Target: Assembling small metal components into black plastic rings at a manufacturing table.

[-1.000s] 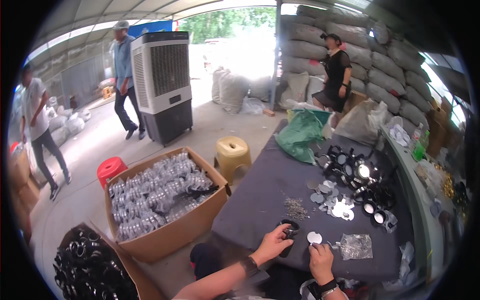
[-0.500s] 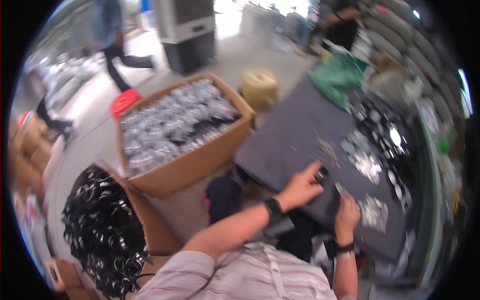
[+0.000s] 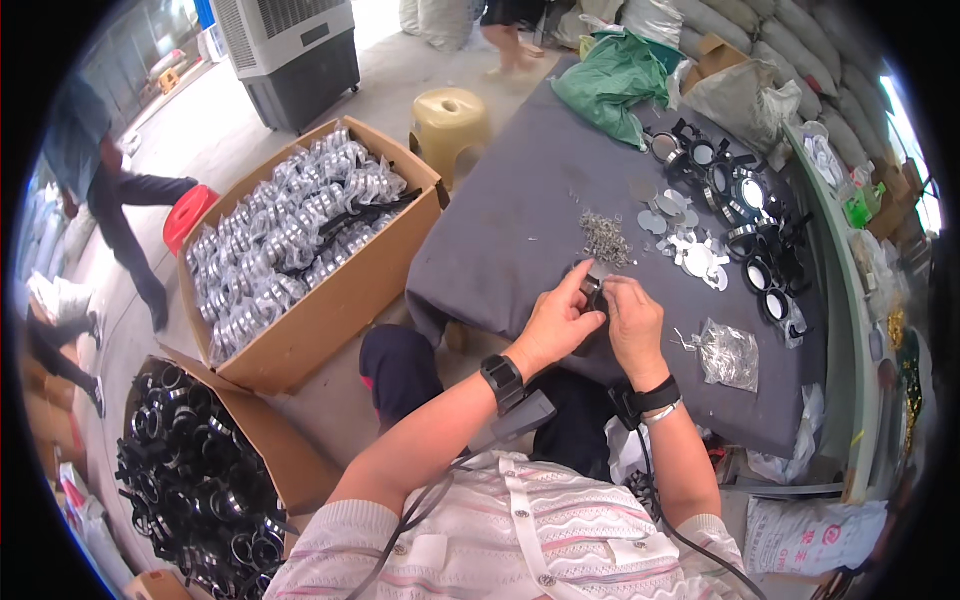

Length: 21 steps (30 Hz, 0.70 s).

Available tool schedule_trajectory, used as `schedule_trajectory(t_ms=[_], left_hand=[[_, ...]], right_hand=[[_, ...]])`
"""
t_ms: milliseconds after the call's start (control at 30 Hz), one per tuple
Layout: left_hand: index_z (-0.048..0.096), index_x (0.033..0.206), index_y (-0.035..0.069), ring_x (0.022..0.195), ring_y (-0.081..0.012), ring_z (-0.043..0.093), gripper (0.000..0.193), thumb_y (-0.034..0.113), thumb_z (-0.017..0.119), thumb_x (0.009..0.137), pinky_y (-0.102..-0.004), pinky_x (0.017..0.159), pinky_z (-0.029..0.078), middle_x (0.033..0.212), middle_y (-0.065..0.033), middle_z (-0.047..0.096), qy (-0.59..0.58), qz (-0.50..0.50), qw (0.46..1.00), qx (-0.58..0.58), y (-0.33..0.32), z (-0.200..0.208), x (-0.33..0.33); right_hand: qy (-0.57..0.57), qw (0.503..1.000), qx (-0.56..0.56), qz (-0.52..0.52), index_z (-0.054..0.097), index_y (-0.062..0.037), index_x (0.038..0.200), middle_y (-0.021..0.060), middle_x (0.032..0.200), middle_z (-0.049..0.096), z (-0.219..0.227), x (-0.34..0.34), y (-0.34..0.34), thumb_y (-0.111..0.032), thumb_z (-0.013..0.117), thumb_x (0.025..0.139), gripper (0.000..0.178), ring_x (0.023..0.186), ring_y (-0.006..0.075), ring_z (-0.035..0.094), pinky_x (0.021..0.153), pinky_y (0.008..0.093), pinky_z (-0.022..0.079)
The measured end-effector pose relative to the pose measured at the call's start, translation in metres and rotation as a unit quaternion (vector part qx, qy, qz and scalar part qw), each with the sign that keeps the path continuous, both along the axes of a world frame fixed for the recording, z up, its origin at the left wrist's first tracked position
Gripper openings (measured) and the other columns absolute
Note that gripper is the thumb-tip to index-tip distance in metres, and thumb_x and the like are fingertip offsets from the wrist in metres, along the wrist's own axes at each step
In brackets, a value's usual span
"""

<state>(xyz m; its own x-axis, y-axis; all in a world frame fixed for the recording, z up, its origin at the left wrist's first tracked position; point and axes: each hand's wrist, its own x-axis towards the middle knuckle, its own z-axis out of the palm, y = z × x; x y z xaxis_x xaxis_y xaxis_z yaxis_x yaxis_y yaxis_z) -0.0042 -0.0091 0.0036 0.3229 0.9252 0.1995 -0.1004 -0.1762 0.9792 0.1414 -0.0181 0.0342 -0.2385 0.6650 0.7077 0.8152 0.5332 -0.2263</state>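
Observation:
My left hand (image 3: 552, 322) has its fingers closed around a small dark round part (image 3: 592, 288) above the near edge of the grey-covered table (image 3: 500, 240). Against the same part, my right hand (image 3: 636, 320) presses its thumb and fingertips; whether a small piece sits in that pinch is hidden. Just beyond my fingers lies a heap of small metal pieces (image 3: 606, 238). Flat silver discs (image 3: 700, 260) are piled to the right of it. Farther right are several black round parts with shiny faces (image 3: 752, 192). A clear bag of thin metal pins (image 3: 729, 354) rests right of my right hand.
At left stands a cardboard box (image 3: 320, 335) of plastic-wrapped round parts; nearer is another box (image 3: 285, 430) full of black rings. A yellow stool (image 3: 450, 125), a red stool (image 3: 188, 215) and a grey air cooler (image 3: 290, 60) stand beyond. A green bag (image 3: 615, 85) lies at the table's far end. People are at the back.
My right hand has moved up to my left hand, and both now meet at the dark part. The view has shifted; the walking person appears farther left.

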Motion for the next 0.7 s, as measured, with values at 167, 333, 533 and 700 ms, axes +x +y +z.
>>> schedule_trajectory(t_ms=[167,333,533,700], left_hand=[[0.041,0.137,0.003,0.056,-0.0032,0.047,0.061,0.002,0.064,0.080,-0.0202,0.046,0.039,0.075,-0.0001,0.054,0.000,0.003,1.000,0.009,0.004,-0.011,-0.002],[0.045,0.132,0.003,0.055,-0.0034,0.047,0.055,0.002,0.064,0.080,-0.0201,0.045,0.039,0.074,0.0008,0.054,-0.015,0.005,1.000,-0.012,0.006,-0.006,0.002],[0.049,0.124,0.003,0.054,-0.0029,0.046,0.047,0.003,0.064,0.080,-0.0204,0.045,0.039,0.070,0.0027,0.051,-0.015,0.000,1.000,-0.024,0.005,0.001,0.000],[0.049,0.124,0.004,0.054,-0.0028,0.045,0.046,0.003,0.064,0.080,-0.0208,0.045,0.039,0.069,0.0034,0.050,-0.014,-0.006,1.000,-0.021,0.005,0.006,0.000]], right_hand=[[-0.005,1.000,0.010,0.021,0.060,-0.0015,0.086,0.0121,0.088,0.066,0.001,-0.004,0.002,0.001,0.063,0.077,0.010,0.079,0.0282,0.066,0.066,0.0346,0.054],[0.015,0.999,0.005,0.034,0.060,-0.0014,0.085,0.0127,0.088,0.067,0.000,0.001,0.004,0.001,0.063,0.077,0.009,0.080,0.0284,0.066,0.067,0.0351,0.054],[0.031,0.998,-0.001,0.053,0.061,-0.0019,0.085,0.0125,0.088,0.067,0.000,0.001,0.005,0.001,0.065,0.076,0.010,0.080,0.0282,0.066,0.067,0.0351,0.054],[0.044,0.998,0.005,0.047,0.061,-0.0020,0.084,0.0120,0.087,0.067,-0.003,0.002,0.005,0.001,0.065,0.075,0.010,0.080,0.0282,0.067,0.067,0.0345,0.054]])
